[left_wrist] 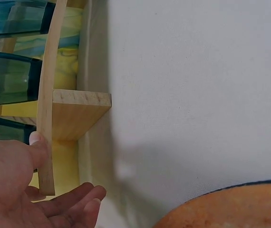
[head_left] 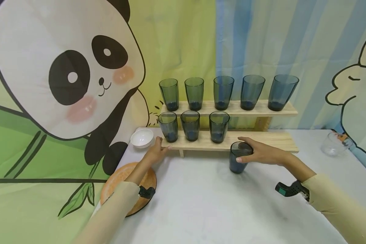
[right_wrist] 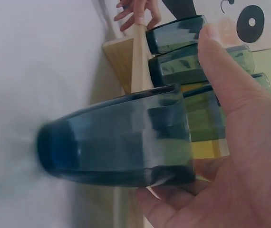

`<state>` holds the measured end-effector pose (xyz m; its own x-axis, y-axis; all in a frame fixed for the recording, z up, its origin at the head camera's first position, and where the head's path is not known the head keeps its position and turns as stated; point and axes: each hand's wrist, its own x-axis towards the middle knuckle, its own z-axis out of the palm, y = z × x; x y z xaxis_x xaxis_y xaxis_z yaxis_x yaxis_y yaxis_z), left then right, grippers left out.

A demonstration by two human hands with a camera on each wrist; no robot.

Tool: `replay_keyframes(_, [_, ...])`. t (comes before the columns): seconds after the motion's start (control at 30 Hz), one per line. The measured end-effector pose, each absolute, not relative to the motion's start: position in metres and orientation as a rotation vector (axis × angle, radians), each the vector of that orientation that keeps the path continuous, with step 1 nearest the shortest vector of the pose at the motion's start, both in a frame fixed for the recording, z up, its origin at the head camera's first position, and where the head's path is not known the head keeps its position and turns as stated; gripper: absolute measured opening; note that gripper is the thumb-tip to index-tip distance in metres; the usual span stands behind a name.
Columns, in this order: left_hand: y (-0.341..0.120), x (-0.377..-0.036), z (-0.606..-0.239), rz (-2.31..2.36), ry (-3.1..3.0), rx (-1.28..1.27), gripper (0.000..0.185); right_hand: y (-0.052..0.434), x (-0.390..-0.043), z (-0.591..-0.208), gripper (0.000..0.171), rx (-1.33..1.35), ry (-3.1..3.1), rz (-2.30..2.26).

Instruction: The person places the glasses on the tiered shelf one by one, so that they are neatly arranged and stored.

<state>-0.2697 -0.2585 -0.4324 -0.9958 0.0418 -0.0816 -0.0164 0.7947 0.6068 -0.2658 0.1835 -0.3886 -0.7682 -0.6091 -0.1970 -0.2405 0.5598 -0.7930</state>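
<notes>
A blue-grey tinted drinking glass (head_left: 238,166) stands upright in front of the wooden two-tier shelf (head_left: 262,139). My right hand (head_left: 259,152) is spread around its upper part. In the right wrist view the straight thumb (right_wrist: 226,66) stands apart from the glass, while the other fingers (right_wrist: 169,202) lie along its far side near the rim. My left hand (head_left: 155,152) grips the left end of the lower shelf board (left_wrist: 45,118), thumb on top and a finger beneath. Three matching glasses (head_left: 190,126) stand on the lower board, several more (head_left: 223,93) on the upper one.
A white bowl (head_left: 142,138) sits left of the shelf. Under my left forearm lies a round orange-brown board (head_left: 147,181) with a dark edge. At the far right of the white table (head_left: 198,200) is a clear glass vessel (head_left: 333,145). A printed curtain (head_left: 186,40) hangs behind.
</notes>
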Motion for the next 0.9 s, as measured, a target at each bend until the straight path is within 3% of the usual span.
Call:
replay_keyframes(0.47, [-0.260,-0.268,-0.437,0.988,2.879,-0.014,0.066,0.182,-0.246,-0.452,0.100,-0.644,2.496,-1.521])
replay_keyframes(0.9, [-0.260,-0.267,-0.436,1.006,2.875,-0.018,0.066,0.188,-0.225,-0.456,0.093,-0.633,2.576,-1.500])
